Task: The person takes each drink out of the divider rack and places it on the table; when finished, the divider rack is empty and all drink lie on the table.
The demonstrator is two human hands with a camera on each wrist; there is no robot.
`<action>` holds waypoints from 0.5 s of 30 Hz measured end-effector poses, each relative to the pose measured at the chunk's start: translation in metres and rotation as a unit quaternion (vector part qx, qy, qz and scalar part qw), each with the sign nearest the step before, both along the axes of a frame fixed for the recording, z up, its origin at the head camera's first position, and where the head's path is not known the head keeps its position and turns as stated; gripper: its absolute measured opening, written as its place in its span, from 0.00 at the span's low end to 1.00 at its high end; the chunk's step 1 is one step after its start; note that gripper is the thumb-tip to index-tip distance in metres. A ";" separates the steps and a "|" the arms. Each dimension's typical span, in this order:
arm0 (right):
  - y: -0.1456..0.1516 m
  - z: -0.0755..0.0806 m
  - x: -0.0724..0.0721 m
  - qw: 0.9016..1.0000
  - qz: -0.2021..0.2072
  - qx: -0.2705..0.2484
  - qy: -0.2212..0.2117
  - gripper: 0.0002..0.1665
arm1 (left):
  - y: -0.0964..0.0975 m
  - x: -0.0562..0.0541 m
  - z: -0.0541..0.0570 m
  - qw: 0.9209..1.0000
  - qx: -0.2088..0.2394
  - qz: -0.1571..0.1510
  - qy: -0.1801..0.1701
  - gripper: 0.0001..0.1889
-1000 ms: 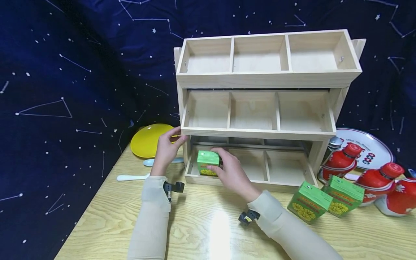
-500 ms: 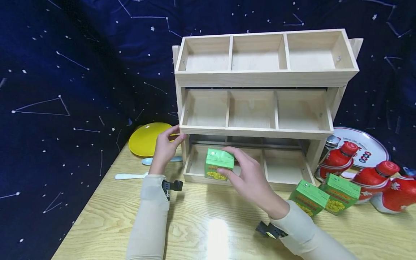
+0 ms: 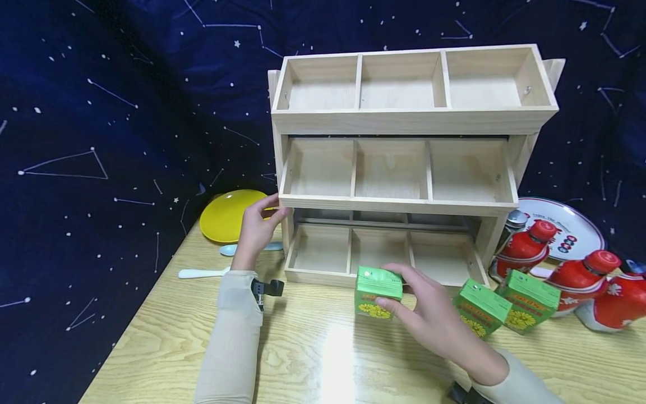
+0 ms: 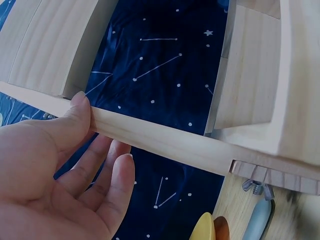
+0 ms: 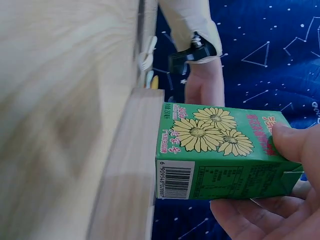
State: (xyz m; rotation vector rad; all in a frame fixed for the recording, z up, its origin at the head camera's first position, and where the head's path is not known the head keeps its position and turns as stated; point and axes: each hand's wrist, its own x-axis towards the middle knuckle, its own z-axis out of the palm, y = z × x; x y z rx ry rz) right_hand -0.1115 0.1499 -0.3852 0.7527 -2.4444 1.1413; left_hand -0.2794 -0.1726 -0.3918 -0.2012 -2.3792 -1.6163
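Observation:
My right hand [image 3: 434,317] grips a green drink carton [image 3: 378,292] with yellow flowers, thumb on the front and fingers behind. The carton is in front of the bottom tier of a three-tier wooden rack [image 3: 398,206], near its middle compartment. In the right wrist view, the carton [image 5: 220,150] shows its barcode and flower print, its lower end beside the tier's front board. My left hand [image 3: 256,233] holds the rack's left side post; the left wrist view shows the thumb on the post [image 4: 160,142] and fingers behind it.
Two more green cartons [image 3: 481,308] stand right of my right hand. Beyond them are several red bottles [image 3: 585,283], a glass shaker [image 3: 516,221] and a white plate [image 3: 580,224]. At left lie a yellow plate [image 3: 227,219], a blue spoon [image 3: 229,250] and a white-handled utensil [image 3: 202,274].
My right hand has lifted the green carton out of the bottom tier's left compartment and carried it right and toward me. The left hand stays on the post.

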 end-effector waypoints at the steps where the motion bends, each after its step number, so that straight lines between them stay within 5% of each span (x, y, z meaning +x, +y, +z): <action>1: 0.003 -0.003 0.002 1.000 -0.002 0.002 -0.002 0.31 | 0.000 0.000 0.000 1.000 -0.001 0.000 -0.001 0.24; 15: 0.033 -0.025 0.015 0.997 0.010 0.019 -0.069 0.26 | 0.000 0.001 0.000 1.000 0.007 0.000 -0.010 0.24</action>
